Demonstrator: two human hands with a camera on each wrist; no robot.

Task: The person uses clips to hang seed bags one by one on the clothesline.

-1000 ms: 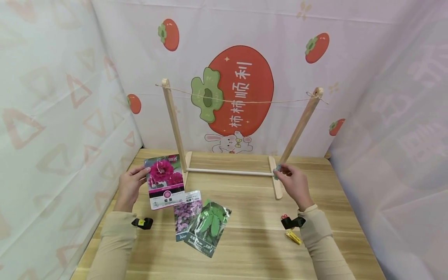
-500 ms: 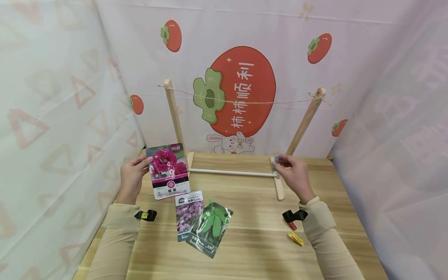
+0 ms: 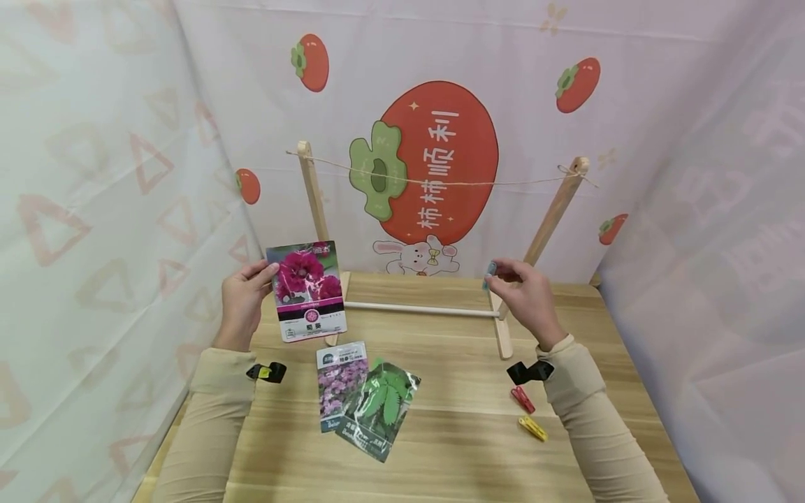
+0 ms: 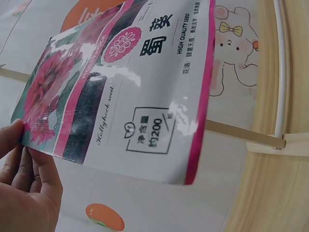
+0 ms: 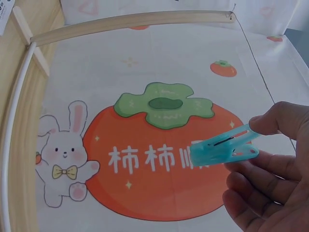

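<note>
My left hand [image 3: 242,307] pinches a seed packet [image 3: 308,290] with magenta flowers by its left edge, in front of the left post of a wooden stand. In the left wrist view the packet [image 4: 130,96] tilts across the picture, and "Hollyhock seed" is printed on it. On the right, my right hand [image 3: 533,300] holds a light-blue clothespin [image 5: 219,147] between thumb and fingers, its nose pointing away from the hand. A thin string [image 3: 440,183] runs between the tops of the stand's posts, above and beyond both hands, with nothing hanging on it.
Two more seed packets, one with pink-purple flowers [image 3: 339,384] and one with green leaves [image 3: 382,409], overlap on the wooden table. A red clothespin [image 3: 523,399] and a yellow clothespin [image 3: 533,428] lie near the right forearm. A white rod [image 3: 421,309] joins the stand's feet.
Both hands have risen, the left one carrying the flower packet up off the pink-purple packet it overlapped. The right hand has lifted the light-blue clothespin, and the red one now shows fully.
</note>
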